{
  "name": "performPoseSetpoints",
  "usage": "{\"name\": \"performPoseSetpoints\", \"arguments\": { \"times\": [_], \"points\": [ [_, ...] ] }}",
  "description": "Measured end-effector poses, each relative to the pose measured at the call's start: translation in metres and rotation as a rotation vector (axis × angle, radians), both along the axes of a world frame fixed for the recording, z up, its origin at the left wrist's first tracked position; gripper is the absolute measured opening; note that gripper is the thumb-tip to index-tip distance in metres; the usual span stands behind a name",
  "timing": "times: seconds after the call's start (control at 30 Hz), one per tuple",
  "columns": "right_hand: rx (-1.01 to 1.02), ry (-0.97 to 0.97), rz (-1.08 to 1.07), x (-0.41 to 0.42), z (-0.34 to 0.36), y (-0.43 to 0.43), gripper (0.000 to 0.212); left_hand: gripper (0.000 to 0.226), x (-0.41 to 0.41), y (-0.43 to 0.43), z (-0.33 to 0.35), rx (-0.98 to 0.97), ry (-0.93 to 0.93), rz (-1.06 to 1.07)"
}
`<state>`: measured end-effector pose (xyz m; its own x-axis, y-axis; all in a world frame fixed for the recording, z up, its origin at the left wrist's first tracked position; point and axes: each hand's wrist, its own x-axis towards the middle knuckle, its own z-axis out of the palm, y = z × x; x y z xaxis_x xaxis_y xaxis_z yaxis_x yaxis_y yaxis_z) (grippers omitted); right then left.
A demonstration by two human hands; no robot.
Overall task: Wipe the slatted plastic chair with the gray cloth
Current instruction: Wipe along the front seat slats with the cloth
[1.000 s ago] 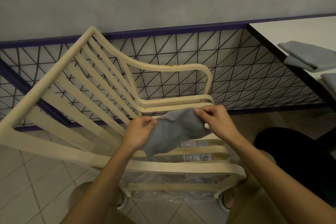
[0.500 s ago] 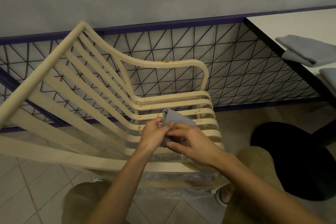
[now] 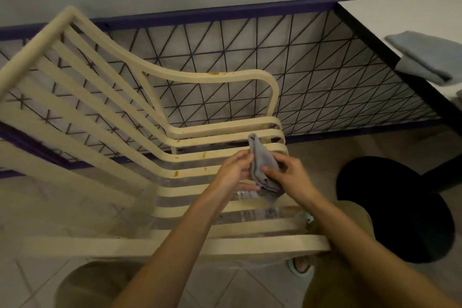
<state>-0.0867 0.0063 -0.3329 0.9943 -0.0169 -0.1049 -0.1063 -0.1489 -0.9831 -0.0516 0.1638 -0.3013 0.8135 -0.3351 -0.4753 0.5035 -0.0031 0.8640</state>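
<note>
Hands: the left hand curls its fingers round the left edge of the cloth, and the right hand pinches the cloth's right side between thumb and fingers.
Cloth: gray and soft, bunched into a narrow fold with one corner poking up. Both hands hold it over the seat slats, toward the chair's right side.
Chair: cream plastic with a smooth surface. Long curved slats sweep from the back down into the seat, and a looped armrest runs along the far side.
Stains: orange-brown smears on the seat slats left of the hands, and another on the armrest.
Plastic sheet: clear and crinkled, showing through the gaps under the seat.
Fence: black wire in a triangle grid with a purple frame, behind the chair.
Base: black and round, on the floor right of the chair.
Tabletop: white with a dark edge, at the top right.
Folded cloths: gray, lying on the tabletop.
</note>
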Motion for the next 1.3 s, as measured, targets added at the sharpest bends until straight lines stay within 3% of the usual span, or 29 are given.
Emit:
{"name": "performPoseSetpoints", "arguments": {
  "times": [0.13,0.27,0.37,0.53,0.67,0.77,0.93,1.1,1.3],
  "points": [
    [-0.065,0.054,-0.129,0.023,-0.023,-0.030,0.021,0.018,0.024,0.007,-0.029,0.207,-0.113,-0.098],
    [-0.433,-0.031,-0.138,0.046,-0.044,-0.060,0.034,0.019,0.043,0.036,-0.078,0.661,-0.347,-0.347],
    [-0.619,-0.083,-0.030,0.061,-0.066,-0.064,0.041,0.035,0.046,0.054,-0.112,0.918,-0.449,-0.537],
    [-0.838,0.087,0.307,0.068,-0.127,-0.053,0.050,0.060,0.045,0.051,-0.136,0.989,-0.508,-0.790],
    [-1.022,0.037,0.438,0.057,-0.148,-0.048,0.061,0.067,0.041,0.050,-0.146,1.042,-0.478,-0.934],
    [-1.093,0.039,0.467,0.055,-0.147,-0.041,0.063,0.074,0.039,0.052,-0.150,1.013,-0.394,-0.998],
    [-1.216,0.066,0.553,0.062,-0.152,-0.019,0.086,0.082,0.040,0.053,-0.153,1.005,-0.337,-1.012],
    [-1.187,0.053,0.596,0.059,-0.144,-0.038,0.076,0.082,0.038,0.054,-0.143,1.095,-0.293,-0.985],
    [-1.177,0.174,0.515,0.051,-0.137,-0.048,0.073,0.089,0.040,0.061,-0.143,1.122,-0.233,-1.006]
  ]
}}
